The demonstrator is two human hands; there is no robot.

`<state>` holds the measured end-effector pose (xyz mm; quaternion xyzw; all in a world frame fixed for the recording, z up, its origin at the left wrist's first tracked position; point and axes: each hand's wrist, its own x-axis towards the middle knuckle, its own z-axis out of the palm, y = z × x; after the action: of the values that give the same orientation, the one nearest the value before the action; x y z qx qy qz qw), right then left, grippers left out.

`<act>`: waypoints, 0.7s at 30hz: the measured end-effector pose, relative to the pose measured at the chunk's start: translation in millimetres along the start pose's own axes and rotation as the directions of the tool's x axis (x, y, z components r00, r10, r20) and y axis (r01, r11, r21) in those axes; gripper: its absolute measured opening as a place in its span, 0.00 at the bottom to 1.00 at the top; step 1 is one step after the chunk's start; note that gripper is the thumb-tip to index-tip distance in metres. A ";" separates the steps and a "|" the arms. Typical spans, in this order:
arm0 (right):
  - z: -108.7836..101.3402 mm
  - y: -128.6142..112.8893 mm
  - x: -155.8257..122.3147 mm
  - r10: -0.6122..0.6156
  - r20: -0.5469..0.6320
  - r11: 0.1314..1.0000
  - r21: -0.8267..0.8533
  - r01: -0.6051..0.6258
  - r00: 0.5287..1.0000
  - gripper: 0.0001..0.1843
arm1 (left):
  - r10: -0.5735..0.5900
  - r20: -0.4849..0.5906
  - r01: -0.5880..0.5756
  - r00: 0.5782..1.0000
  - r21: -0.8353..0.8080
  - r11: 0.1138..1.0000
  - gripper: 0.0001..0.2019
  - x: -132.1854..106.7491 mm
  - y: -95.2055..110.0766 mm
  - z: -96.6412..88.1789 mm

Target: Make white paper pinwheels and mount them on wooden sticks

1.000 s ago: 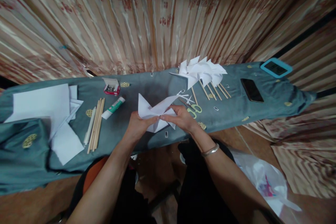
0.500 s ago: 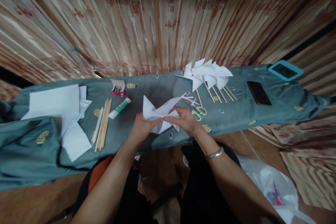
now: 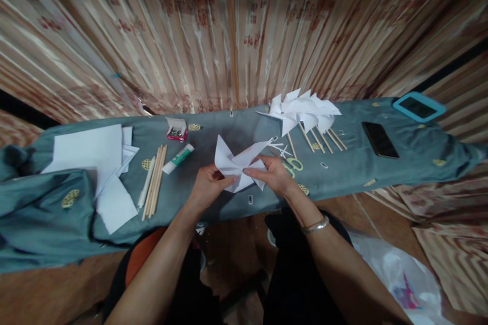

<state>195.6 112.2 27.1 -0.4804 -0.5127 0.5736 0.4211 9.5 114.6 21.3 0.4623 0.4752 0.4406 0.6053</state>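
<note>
Both hands work a white, partly folded paper pinwheel (image 3: 236, 162) just above the near edge of a table draped in grey-blue cloth (image 3: 213, 132). My left hand (image 3: 208, 188) pinches the paper's lower left flap. My right hand (image 3: 272, 175), a silver bangle on its wrist, pinches the flaps at the centre from the right. Green-handled scissors (image 3: 292, 165) lie partly hidden behind my right hand.
Finished white pinwheels on sticks (image 3: 305, 111) lie at the back right. Wooden sticks (image 3: 154, 180), a glue tube (image 3: 178, 157), a red pin box (image 3: 176, 129) and paper sheets (image 3: 91, 155) lie left. A black phone (image 3: 380, 139) and a blue-framed device (image 3: 418, 106) lie right. A plastic bag (image 3: 400, 279) is on the floor.
The view has drifted, shifting everything slightly right and down. Both hands keep their grip on the paper, with the fingers adjusting a little at its centre.
</note>
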 end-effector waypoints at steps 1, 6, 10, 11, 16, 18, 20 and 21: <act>-0.6 -0.5 0.4 -0.001 -0.006 1.000 0.014 0.001 1.000 0.19 | 0.019 0.015 -0.019 1.000 0.012 1.000 0.18 -0.1 -0.8 -2.2; -1.5 -2.2 1.9 -0.016 -0.008 0.999 0.029 0.016 1.000 0.18 | 0.160 0.040 -0.164 0.986 0.288 0.943 0.15 -3.2 0.4 -22.6; -1.3 -2.3 2.8 -0.034 -0.013 0.999 0.013 0.034 0.999 0.17 | 0.289 -0.002 -0.246 0.957 0.517 0.820 0.15 -2.5 3.0 -55.4; -1.1 -2.2 3.0 -0.034 -0.014 0.999 0.006 0.034 0.999 0.17 | 0.336 -0.032 -0.251 0.941 0.600 0.760 0.15 -1.2 3.5 -65.6; 1.7 -2.3 3.3 -0.027 -0.010 1.000 0.010 0.027 1.000 0.15 | 0.526 -0.143 -0.105 0.839 0.904 0.414 0.16 8.2 4.1 -111.5; 3.0 -3.0 2.8 -0.031 0.000 0.999 0.010 0.030 1.000 0.15 | 0.537 -0.133 -0.058 0.833 0.944 0.324 0.17 10.8 2.6 -121.7; 3.7 -3.8 2.2 -0.033 0.011 0.999 -0.003 0.033 0.999 0.14 | 0.524 -0.124 -0.028 0.843 0.962 0.272 0.17 11.9 0.2 -126.8; 3.9 -4.1 1.9 -0.034 0.015 0.999 -0.012 0.034 0.999 0.14 | 0.511 -0.122 -0.015 0.851 0.967 0.255 0.16 12.1 -1.1 -127.7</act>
<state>191.4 113.8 31.0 -0.4699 -0.5273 0.5668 0.4242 -114.0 144.1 2.8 0.6956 0.6694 0.2603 0.0146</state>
